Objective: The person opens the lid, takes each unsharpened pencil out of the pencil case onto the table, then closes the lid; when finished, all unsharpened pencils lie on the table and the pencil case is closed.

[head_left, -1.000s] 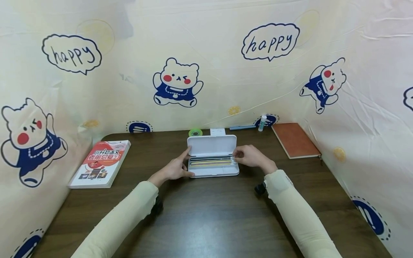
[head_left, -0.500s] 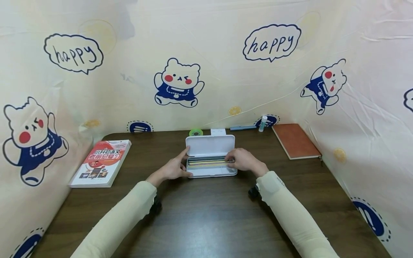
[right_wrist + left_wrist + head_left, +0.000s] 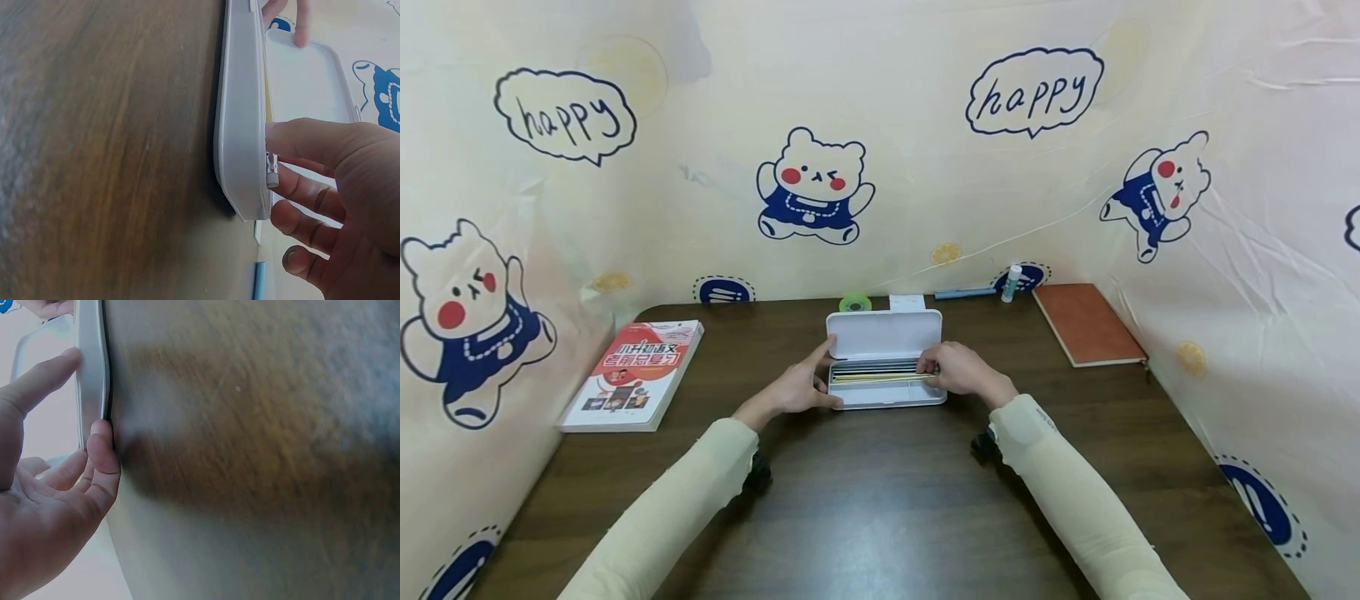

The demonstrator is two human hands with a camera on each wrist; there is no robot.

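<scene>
A white pencil case (image 3: 887, 395) lies open mid-table on the dark wooden table (image 3: 880, 500), its lid (image 3: 883, 335) tilted up at the back. Several pencils (image 3: 876, 376) lie lengthwise in the tray. My left hand (image 3: 801, 387) steadies the case's left end, with the index finger (image 3: 44, 378) straight against the lid edge and another fingertip (image 3: 103, 450) touching the base. My right hand (image 3: 958, 371) reaches into the right end. Its thumb and curled fingers (image 3: 312, 187) pinch a pencil's metal-capped end (image 3: 272, 174) just above the case rim (image 3: 240, 125).
A red-and-white book (image 3: 632, 375) lies at the left and a brown notebook (image 3: 1086, 323) at the right. Behind the case sit a green tape roll (image 3: 854, 303), a blue pen (image 3: 962, 293) and a glue stick (image 3: 1013, 283). Printed cloth walls enclose three sides.
My right hand has moved left from the case's right end into the tray and onto the pencil ends. The case has shifted slightly left. My left hand keeps its place at the left end.
</scene>
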